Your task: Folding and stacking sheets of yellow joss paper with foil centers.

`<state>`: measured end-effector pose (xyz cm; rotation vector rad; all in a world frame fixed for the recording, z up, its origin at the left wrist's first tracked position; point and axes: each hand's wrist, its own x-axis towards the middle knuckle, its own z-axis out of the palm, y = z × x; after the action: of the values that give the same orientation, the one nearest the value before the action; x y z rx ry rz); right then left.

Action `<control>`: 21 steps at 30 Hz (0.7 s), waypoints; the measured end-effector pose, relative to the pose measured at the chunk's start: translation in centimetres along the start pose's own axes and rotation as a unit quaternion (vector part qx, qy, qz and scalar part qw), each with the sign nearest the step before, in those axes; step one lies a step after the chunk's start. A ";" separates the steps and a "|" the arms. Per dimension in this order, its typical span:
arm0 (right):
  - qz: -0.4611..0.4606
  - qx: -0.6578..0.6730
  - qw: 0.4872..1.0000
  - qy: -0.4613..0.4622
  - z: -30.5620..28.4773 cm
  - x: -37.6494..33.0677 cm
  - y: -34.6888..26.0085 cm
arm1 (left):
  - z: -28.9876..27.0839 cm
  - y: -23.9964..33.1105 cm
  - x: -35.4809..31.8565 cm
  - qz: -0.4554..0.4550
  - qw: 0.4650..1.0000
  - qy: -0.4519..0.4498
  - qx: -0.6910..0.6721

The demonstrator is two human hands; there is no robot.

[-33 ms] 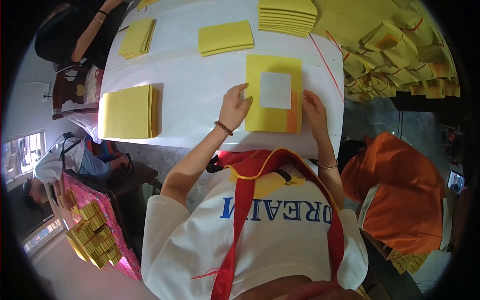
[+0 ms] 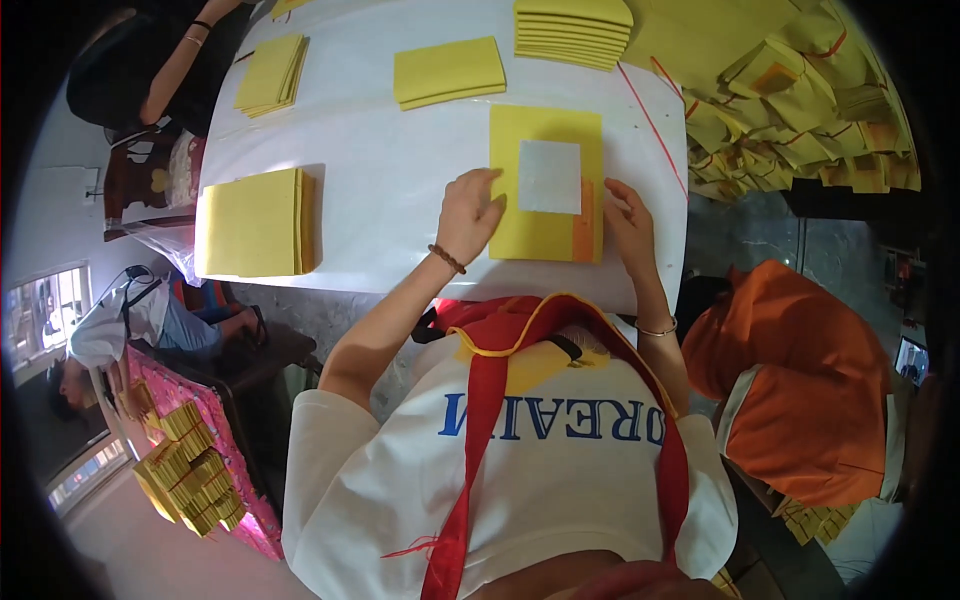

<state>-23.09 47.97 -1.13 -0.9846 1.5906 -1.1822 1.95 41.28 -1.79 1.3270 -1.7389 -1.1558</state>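
Observation:
A yellow paper sheet (image 2: pixel 545 225) lies on the white table (image 2: pixel 400 170) right in front of me. A silver square (image 2: pixel 549 176) sits on its middle, and an orange strip (image 2: pixel 583 222) shows along its lower right side. My left hand (image 2: pixel 468 215) rests on the sheet's left edge, thumb and fingertips on the paper. My right hand (image 2: pixel 630 225) touches the sheet's right edge beside the orange strip, fingers stretched out. Neither hand lifts anything.
Stacks of yellow paper lie at the near left (image 2: pixel 255 222), far left (image 2: pixel 270 72), far middle (image 2: pixel 448 70) and far right (image 2: pixel 572 30). A heap of tied yellow bundles (image 2: pixel 790 110) fills the right. A person in orange (image 2: pixel 800 390) sits at my right; other people are at the left.

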 end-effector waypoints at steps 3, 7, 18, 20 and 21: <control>-0.135 -0.163 0.977 -0.022 -0.6 -0.5 0.7 | -0.5 2.8 -1.4 0.253 0.948 -0.057 0.185; -0.264 -0.383 0.885 0.007 -0.4 -0.4 1.0 | 0.5 3.3 -2.0 0.359 0.879 -0.161 0.270; -0.181 -0.089 0.978 -0.053 -0.9 0.9 2.6 | -0.3 3.0 0.2 0.280 0.927 -0.197 0.153; -0.195 -0.054 0.979 -0.033 -0.8 1.0 2.4 | -0.3 2.8 0.4 0.272 0.932 -0.195 0.142; -0.197 -0.053 0.978 -0.033 -0.9 1.1 2.3 | -0.2 2.8 0.6 0.266 0.936 -0.192 0.130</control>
<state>-24.47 47.73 -3.46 -1.4426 1.4574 -1.3191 0.90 40.97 0.83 0.7031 -2.4099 -0.9277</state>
